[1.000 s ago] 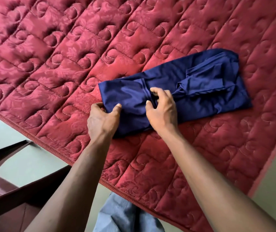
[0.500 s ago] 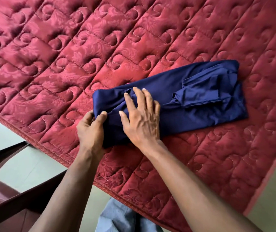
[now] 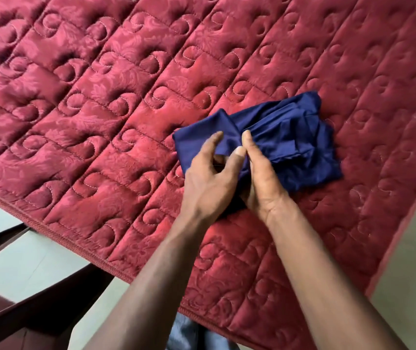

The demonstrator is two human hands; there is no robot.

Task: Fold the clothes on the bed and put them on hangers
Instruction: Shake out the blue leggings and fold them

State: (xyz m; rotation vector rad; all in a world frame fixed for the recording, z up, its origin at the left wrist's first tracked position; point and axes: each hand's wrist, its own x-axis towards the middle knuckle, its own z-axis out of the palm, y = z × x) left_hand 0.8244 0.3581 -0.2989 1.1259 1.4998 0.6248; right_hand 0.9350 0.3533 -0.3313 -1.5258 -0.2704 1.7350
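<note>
1. The bed (image 3: 126, 97), under a red quilted spread, fills most of the view and serves as the flat work surface. Its corded edge runs diagonally across the lower left, with pale floor (image 3: 32, 263) beyond it.
2. What looks like a dark maroon chair (image 3: 12, 317) stands on the floor just off that edge, well apart from the work.
3. The navy garment (image 3: 293, 140) lies on the bed near its right-hand corner. It is bunched into a compact, rumpled bundle rather than spread flat. Its left end rises slightly off the spread, probably because it is being turned over onto the rest.
4. The left hand (image 3: 209, 180) grips the bundle's near-left part, with the thumb pressed to the cloth and the fingers (image 3: 214, 141) curled toward a fold, though blur softens them. Holding there likely keeps the layers from sliding apart.
5. The right hand (image 3: 265, 183), touching the left, clasps the cloth at its gathered middle. Its thumb lies on top and its fingers are tucked underneath, out of sight, which suits pinning the crease while the other hand folds.
6. No hanger shows, so I judge the folding unfinished and the hanging yet to come.
</note>
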